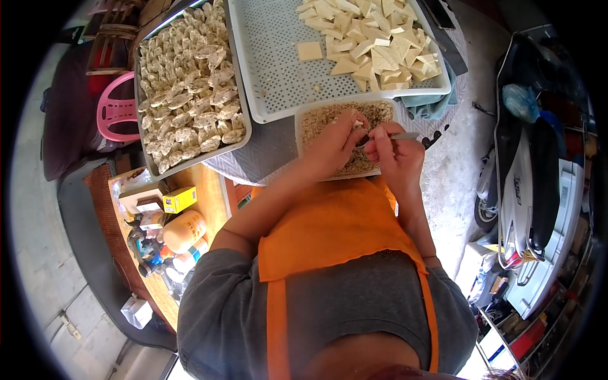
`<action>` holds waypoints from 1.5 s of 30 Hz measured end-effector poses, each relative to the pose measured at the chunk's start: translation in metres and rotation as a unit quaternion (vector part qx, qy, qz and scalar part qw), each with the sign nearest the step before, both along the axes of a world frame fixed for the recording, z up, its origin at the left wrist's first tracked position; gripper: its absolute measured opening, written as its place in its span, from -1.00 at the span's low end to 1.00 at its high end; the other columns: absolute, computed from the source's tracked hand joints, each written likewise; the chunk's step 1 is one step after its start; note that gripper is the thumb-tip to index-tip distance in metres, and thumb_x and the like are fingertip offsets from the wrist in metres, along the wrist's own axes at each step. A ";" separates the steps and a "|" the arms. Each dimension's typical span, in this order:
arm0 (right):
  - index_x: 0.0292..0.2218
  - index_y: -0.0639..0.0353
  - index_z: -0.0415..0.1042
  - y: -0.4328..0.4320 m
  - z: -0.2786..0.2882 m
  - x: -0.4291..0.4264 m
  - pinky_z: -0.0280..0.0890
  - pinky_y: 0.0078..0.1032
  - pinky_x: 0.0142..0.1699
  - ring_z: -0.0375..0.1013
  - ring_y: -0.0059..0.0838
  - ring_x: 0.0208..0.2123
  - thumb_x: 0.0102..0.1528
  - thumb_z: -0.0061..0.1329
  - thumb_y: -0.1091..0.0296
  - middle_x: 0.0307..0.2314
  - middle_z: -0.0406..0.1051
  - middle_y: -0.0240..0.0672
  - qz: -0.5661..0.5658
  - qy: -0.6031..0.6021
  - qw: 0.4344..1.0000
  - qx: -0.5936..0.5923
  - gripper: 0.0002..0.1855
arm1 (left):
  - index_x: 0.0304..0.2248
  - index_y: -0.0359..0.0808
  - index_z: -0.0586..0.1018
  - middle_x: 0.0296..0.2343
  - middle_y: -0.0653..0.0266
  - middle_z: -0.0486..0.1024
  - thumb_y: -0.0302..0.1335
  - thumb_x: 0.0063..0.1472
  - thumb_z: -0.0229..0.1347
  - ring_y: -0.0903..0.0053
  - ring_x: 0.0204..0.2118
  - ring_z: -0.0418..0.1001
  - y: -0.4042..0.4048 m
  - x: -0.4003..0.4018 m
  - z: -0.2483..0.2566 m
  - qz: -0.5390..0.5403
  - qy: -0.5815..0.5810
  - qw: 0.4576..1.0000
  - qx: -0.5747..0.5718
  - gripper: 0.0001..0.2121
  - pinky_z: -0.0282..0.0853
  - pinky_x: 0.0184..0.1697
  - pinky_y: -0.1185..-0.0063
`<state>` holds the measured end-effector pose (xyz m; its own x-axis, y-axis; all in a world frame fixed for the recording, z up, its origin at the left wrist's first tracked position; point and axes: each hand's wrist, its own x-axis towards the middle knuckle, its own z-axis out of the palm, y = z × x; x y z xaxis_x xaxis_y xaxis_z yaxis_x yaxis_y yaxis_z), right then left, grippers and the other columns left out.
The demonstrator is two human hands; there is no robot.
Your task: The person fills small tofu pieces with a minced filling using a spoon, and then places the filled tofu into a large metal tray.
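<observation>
My left hand (339,137) is closed around a small pale piece (357,123), mostly hidden by the fingers. Close beside it, my right hand (396,147) grips a slim utensil by its grey handle (404,136). The utensil's dark working end meets the piece, but its shape is hard to make out. Both hands are over a white plastic tub (298,137) of crumbly brown minced filling (320,114). Beyond the tub, a white perforated tray (280,71) carries a heap of pale yellow tofu-like wedges (384,52). One squarish piece (309,51) lies apart from the heap.
A metal tray (248,137) on the left holds many rows of speckled, filled pieces (190,90). A green cloth (430,105) is tucked by the perforated tray. Bottles and boxes crowd a wooden table (213,190). A pink plastic chair (114,107) and a scooter (520,190) flank the workplace.
</observation>
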<state>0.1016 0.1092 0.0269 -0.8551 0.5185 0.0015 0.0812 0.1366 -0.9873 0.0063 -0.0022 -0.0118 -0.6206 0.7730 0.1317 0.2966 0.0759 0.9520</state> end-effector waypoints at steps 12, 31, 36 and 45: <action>-0.41 0.38 0.35 0.023 0.011 0.010 0.23 -0.74 -0.57 0.32 -0.64 -0.69 0.10 -0.24 0.51 -0.65 0.38 -0.29 -0.088 0.099 0.991 -0.032 -0.85 | -0.37 -0.29 0.37 -0.56 0.41 0.30 -0.42 0.22 -0.16 0.68 -0.57 0.25 -0.008 -0.015 0.012 0.007 -0.412 0.906 0.092 -0.87 0.16 -0.54 0.70; -0.34 0.33 0.36 -0.015 -0.012 -0.007 0.30 -0.71 -0.46 0.37 -0.64 -0.56 0.09 -0.23 0.52 -0.61 0.37 -0.34 0.023 0.084 0.974 0.207 -0.87 | -0.30 -0.24 0.38 -0.44 0.36 0.39 -0.08 0.26 -0.40 0.70 -0.41 0.32 -0.009 -0.014 0.004 0.069 -0.479 0.870 0.100 -0.56 0.27 -0.40 0.71; -0.36 0.31 0.36 -0.017 -0.009 -0.001 0.29 -0.69 -0.48 0.38 -0.62 -0.59 0.08 -0.22 0.51 -0.60 0.38 -0.32 -0.018 0.069 0.997 -0.031 -0.87 | -0.29 -0.26 0.38 -0.41 0.37 0.36 -0.02 0.25 -0.45 0.63 -0.36 0.32 -0.009 -0.017 0.004 0.058 -0.449 0.888 0.077 -0.50 0.27 -0.31 0.65; -0.36 0.32 0.36 -0.010 -0.012 -0.008 0.30 -0.66 -0.48 0.37 -0.58 -0.61 0.09 -0.25 0.48 -0.59 0.40 -0.29 -0.063 0.012 0.984 -0.167 -0.85 | -0.30 -0.19 0.38 -0.41 0.41 0.35 0.03 0.23 -0.49 0.67 -0.36 0.30 -0.010 -0.014 0.011 0.058 -0.390 0.917 0.061 -0.48 0.23 -0.31 0.67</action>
